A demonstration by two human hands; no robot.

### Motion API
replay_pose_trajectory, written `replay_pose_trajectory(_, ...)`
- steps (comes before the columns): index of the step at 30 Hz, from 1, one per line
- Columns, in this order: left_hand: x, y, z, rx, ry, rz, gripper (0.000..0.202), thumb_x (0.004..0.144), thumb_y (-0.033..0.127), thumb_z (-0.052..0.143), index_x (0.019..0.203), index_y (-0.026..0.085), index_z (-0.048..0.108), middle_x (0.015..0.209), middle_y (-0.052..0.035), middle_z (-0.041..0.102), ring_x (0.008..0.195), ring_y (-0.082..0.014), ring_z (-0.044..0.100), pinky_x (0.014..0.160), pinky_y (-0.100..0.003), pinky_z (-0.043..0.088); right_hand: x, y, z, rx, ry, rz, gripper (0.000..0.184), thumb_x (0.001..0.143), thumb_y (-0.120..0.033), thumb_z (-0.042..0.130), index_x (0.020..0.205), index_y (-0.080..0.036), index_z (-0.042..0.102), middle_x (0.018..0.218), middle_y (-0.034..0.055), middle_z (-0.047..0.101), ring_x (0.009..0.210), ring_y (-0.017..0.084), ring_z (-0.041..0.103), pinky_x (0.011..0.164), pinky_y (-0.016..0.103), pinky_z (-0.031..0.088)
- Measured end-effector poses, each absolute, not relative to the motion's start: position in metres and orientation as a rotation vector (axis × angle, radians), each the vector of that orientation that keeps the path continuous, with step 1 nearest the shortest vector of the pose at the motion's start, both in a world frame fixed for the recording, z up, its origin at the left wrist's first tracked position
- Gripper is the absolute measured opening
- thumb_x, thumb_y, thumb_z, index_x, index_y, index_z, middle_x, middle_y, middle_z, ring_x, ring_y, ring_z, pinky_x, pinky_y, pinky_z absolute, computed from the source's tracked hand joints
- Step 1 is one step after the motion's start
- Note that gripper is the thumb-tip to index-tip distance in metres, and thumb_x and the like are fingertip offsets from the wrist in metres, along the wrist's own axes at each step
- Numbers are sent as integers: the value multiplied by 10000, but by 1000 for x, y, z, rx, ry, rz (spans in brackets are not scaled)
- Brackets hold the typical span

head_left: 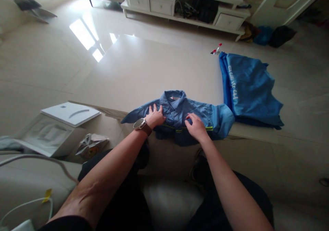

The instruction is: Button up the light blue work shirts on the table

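Left hand and right hand, both open and ungripping, rest on a blue work shirt lying on the worktop, just beside a folded blue garment.

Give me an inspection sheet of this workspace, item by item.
Surface: pale flat board.
Things: blue work shirt with a yellow-green stripe; folded blue garment with white lettering beside it.
Clutter: small red-tipped item; white box; plastic bag.
Hands: left hand, wearing a watch, and right hand both rest on the shirt.
Cables: white cable on a sofa.
Surroundings: white drawer cabinet; tiled floor.
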State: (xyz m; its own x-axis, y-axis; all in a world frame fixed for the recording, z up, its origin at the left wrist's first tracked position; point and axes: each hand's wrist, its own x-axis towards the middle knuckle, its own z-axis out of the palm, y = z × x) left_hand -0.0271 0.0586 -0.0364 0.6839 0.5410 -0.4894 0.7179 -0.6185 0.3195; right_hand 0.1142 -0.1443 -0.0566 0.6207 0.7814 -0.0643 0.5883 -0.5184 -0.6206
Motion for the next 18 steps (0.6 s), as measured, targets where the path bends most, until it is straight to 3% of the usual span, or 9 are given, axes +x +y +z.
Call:
replay_pose_trajectory(3,-32,56,-37,2329,1053,-542,844,998,545,427,1721,221,135,1786,-171,-8,1636,-473,-6,1222,-696,271,116,-155,-68,-2469,-1049,352,412,974,-351,554,1368,-298,663,1635,82,481,1578,384,281,1211,669,288)
replay_pose_trajectory(6,-27,64,-35,2345,1076,-552,858,1006,599,369,1725,229,82,1782,-141,-89,1644,-431,-64,1251,-697,219,122,-153,-79,-2565,-1148,329,513,1040,-397,460,1547,-361,531,1719,38,355,1623,361,177,1231,680,240)
replay_pose_trajectory(13,43,154,-61,2417,1209,-479,842,1019,628,296,1724,241,43,1777,-117,-126,1642,-417,-98,1258,-741,129,189,-53,-95,-2753,-1269,211,551,1078,-425,359,1623,-391,430,1751,-52,265,1633,282,164,1256,577,263)
replay_pose_trajectory(18,110,242,-81,2632,1047,-186,799,1034,648,222,1722,253,129,1794,-111,5,1657,-380,-23,1288,-692,79,268,38,-108,-2711,-1228,-4,521,1074,-441,376,1581,-408,491,1719,-61,346,1610,266,234,1254,562,266)
